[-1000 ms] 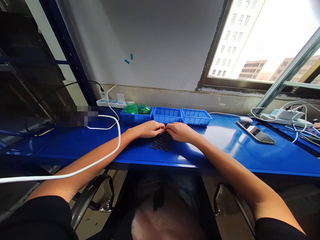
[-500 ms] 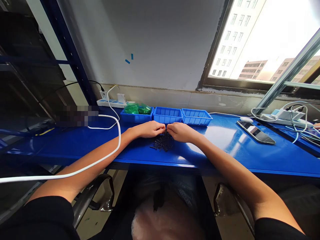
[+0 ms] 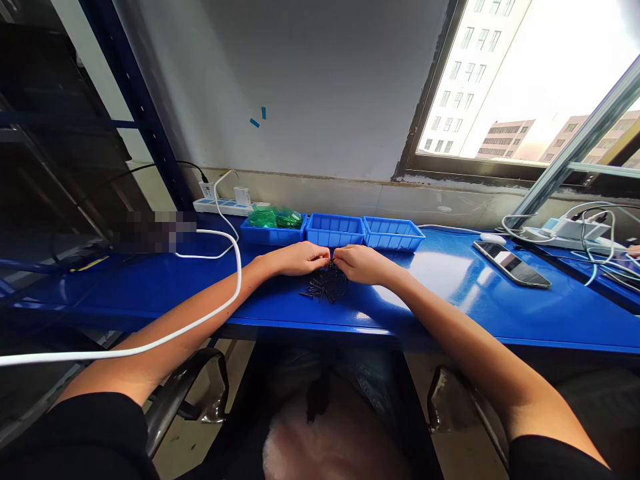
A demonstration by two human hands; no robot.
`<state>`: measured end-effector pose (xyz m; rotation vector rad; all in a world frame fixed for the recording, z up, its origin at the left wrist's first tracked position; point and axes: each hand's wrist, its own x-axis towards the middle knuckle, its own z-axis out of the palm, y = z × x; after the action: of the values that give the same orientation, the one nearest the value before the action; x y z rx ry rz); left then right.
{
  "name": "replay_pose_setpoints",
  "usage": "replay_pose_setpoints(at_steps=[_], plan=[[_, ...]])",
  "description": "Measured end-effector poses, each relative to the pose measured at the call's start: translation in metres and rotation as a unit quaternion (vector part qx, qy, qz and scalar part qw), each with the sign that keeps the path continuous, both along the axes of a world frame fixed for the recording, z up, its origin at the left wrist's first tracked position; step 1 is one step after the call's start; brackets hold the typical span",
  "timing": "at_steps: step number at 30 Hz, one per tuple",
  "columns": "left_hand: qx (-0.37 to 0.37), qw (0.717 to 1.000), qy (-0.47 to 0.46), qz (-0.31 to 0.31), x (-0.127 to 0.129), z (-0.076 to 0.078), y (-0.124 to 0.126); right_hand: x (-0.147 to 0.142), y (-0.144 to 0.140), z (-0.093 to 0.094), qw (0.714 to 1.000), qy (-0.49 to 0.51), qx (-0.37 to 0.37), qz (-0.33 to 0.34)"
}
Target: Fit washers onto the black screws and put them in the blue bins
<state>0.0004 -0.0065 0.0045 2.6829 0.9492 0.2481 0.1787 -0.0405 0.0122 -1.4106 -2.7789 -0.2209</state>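
Movement over the last second: my right hand (image 3: pixel 364 265) had shifted slightly away from my left hand (image 3: pixel 304 259), opening a sliver between their tips; the rest lay as it was.
Heap: the small, slender, black, screw-like pieces (image 3: pixel 326 289) lay loose on the glossy blue surface (image 3: pixel 280 307), just below and partly under my hands.
Hands: I had the fingers of each curled toward the thumb, tips facing and nearly meeting. Something dark showed at the gap, but I could not tell whether either hand truly pinched a piece.
Finger work: steadiness counted most, I judged, with light tip pressure and one hand bracing against the other's motion.
Height: staying low over the heap seemed wise, so that a slipped piece would drop among the others rather than roll off.
Bins: three blue, ribbed, rectangular plastic bins (image 3: pixel 335 238) stood in a row behind my hands, the left one holding crinkled, clear green plastic packets (image 3: pixel 267 218); my knuckles needed to keep clear of their front walls.
Cable: a thick white cable (image 3: pixel 237 280) crossed the view over my left forearm, so small wrist movements looked safer than wide sweeps.
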Motion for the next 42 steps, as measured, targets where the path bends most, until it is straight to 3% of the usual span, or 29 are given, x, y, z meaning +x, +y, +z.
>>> replay_pose_setpoints(at_steps=[42], plan=[[0.0,0.999,0.026,0.025,0.0007,0.0024,-0.0012,0.0036,0.0031,-0.0025,0.999,0.032,-0.008,0.01]])
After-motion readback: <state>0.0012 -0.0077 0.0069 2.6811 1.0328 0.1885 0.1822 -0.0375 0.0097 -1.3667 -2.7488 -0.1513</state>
